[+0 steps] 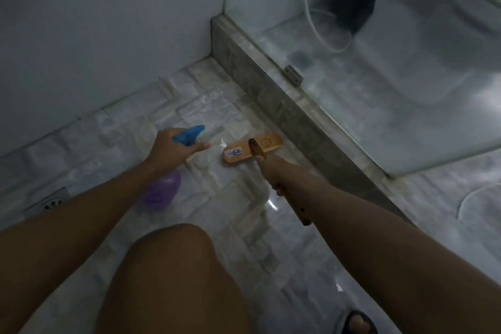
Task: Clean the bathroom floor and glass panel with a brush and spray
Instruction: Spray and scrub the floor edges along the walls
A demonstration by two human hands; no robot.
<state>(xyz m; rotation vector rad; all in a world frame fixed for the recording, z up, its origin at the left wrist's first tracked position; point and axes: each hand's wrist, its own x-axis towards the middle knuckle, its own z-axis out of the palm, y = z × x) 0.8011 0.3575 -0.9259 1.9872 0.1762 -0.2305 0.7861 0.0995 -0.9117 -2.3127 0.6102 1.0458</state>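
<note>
My left hand (173, 148) grips a spray bottle (162, 192) with a purple body and a blue trigger head that points at the tiled floor (206, 106). My right hand (272, 172) holds the dark wooden handle of a brush. The brush (252, 148) has a light wooden head that lies flat on the wet tiles just right of the nozzle. The glass panel (352, 84) stands on a grey stone kerb to the right of the brush.
A metal floor drain (51, 199) sits at the left. The stone kerb (271, 97) runs diagonally under the glass, with a small metal hinge (294, 76). Behind the glass hang a shower hose and a dark object. My knee and a sandalled foot (357, 321) fill the foreground.
</note>
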